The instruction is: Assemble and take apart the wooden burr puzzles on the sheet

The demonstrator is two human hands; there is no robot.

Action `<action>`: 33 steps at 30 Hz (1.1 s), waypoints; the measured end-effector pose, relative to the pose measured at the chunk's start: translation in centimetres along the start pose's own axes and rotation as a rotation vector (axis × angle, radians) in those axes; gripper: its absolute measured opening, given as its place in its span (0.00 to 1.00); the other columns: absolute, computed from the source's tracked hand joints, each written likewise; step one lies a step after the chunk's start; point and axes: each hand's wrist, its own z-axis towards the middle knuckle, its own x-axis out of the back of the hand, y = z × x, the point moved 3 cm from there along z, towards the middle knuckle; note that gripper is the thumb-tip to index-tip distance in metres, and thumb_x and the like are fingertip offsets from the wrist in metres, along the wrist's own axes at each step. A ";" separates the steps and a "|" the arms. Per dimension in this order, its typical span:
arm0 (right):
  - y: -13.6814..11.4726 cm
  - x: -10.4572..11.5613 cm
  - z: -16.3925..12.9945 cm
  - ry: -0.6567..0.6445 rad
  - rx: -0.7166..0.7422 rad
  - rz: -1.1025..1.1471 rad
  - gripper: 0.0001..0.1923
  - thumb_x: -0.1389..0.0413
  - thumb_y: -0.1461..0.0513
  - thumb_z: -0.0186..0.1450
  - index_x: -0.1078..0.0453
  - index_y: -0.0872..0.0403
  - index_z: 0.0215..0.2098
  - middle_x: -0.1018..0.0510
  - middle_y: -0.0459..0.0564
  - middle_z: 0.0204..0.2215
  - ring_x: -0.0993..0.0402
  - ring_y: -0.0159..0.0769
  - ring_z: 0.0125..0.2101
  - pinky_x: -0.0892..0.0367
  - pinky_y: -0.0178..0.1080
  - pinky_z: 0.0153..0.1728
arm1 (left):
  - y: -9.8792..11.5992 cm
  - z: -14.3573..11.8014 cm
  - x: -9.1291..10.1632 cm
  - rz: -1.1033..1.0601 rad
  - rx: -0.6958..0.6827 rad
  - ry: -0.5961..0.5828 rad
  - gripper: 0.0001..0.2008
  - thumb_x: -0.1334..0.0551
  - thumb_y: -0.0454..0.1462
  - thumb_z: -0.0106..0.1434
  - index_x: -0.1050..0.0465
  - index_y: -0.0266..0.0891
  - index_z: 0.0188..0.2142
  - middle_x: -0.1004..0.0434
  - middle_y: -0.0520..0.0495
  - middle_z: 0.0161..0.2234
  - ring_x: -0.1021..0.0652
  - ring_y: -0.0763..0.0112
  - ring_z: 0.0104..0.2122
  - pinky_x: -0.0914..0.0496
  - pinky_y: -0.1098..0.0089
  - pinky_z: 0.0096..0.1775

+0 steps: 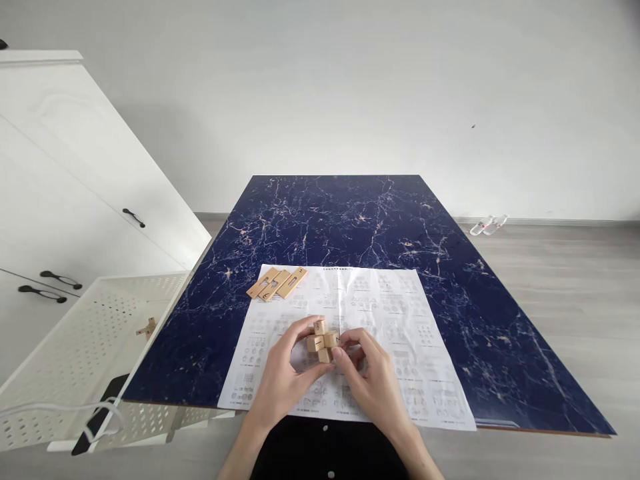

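Between my two hands, above the lower middle of the paper sheet (300, 323), is a wooden block puzzle (324, 342) made of interlocked light-wood pieces with dark numbers on some faces. My left hand (285, 377) curls around its left side, with the fingers at the top and the thumb along the bottom. My right hand (367, 373) pinches the piece at the right, thumb and forefinger closed near its numbered end. Some of the puzzle's lower part is hidden by the fingers. Several flat, slotted wooden pieces (293, 283) with numbers overlap at the sheet's upper left corner.
Printed diagrams cover the creased sheet on a dark blue marbled table (350, 220). To the left, a white perforated basket (85, 340) holds a small wooden cross-shaped piece (147, 329), beside a white cabinet (85, 173). A white cable (55, 407) crosses the basket's near side.
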 end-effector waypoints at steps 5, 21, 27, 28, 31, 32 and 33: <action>0.0 -0.1 -0.2 -0.034 -0.018 -0.019 0.16 0.45 0.49 0.78 0.26 0.51 0.44 0.20 0.49 0.31 0.28 0.38 0.27 0.33 0.38 0.28 | 0.0 -0.3 -0.2 0.063 -0.043 -0.022 0.29 0.27 0.44 0.67 0.30 0.55 0.66 0.25 0.47 0.65 0.25 0.49 0.65 0.31 0.51 0.66; -0.3 0.5 -0.7 -0.151 0.131 0.017 0.11 0.44 0.56 0.77 0.26 0.46 0.55 0.20 0.52 0.42 0.21 0.42 0.38 0.23 0.42 0.36 | -1.0 -0.7 0.5 -0.217 0.064 -0.148 0.37 0.24 0.50 0.60 0.29 0.50 0.66 0.25 0.42 0.66 0.26 0.44 0.66 0.32 0.48 0.67; -0.5 0.0 -0.7 -0.245 0.094 -0.008 0.11 0.47 0.58 0.78 0.24 0.47 0.51 0.20 0.53 0.48 0.25 0.39 0.33 0.27 0.42 0.34 | -0.4 -0.5 0.6 -0.174 -0.060 -0.128 0.35 0.23 0.56 0.58 0.25 0.52 0.62 0.28 0.42 0.64 0.27 0.45 0.64 0.29 0.51 0.65; -0.5 0.0 -0.7 -0.260 0.085 0.003 0.11 0.48 0.58 0.78 0.23 0.47 0.50 0.20 0.52 0.48 0.25 0.39 0.33 0.28 0.41 0.34 | -0.3 -0.5 0.6 -0.165 -0.071 -0.132 0.36 0.23 0.57 0.58 0.25 0.53 0.62 0.28 0.42 0.64 0.27 0.45 0.63 0.29 0.51 0.65; -0.6 0.1 -0.7 -0.306 0.051 0.048 0.11 0.50 0.59 0.78 0.24 0.48 0.47 0.20 0.50 0.43 0.25 0.40 0.34 0.30 0.41 0.34 | -0.2 -0.6 0.5 -0.145 -0.082 -0.167 0.37 0.24 0.57 0.58 0.26 0.53 0.63 0.28 0.43 0.62 0.26 0.47 0.61 0.30 0.51 0.65; -0.6 0.2 -0.7 -0.324 0.044 0.061 0.11 0.50 0.59 0.78 0.25 0.48 0.45 0.20 0.49 0.41 0.26 0.39 0.33 0.31 0.40 0.34 | -0.2 -0.6 0.5 -0.141 -0.087 -0.182 0.37 0.24 0.57 0.58 0.27 0.53 0.63 0.27 0.43 0.62 0.25 0.47 0.61 0.29 0.51 0.64; -0.7 0.4 -0.7 -0.341 0.039 0.072 0.11 0.50 0.59 0.78 0.26 0.48 0.43 0.21 0.48 0.38 0.27 0.39 0.33 0.31 0.40 0.34 | -0.1 -0.7 0.5 -0.138 -0.092 -0.195 0.37 0.24 0.57 0.58 0.27 0.53 0.63 0.27 0.43 0.62 0.25 0.48 0.61 0.29 0.52 0.64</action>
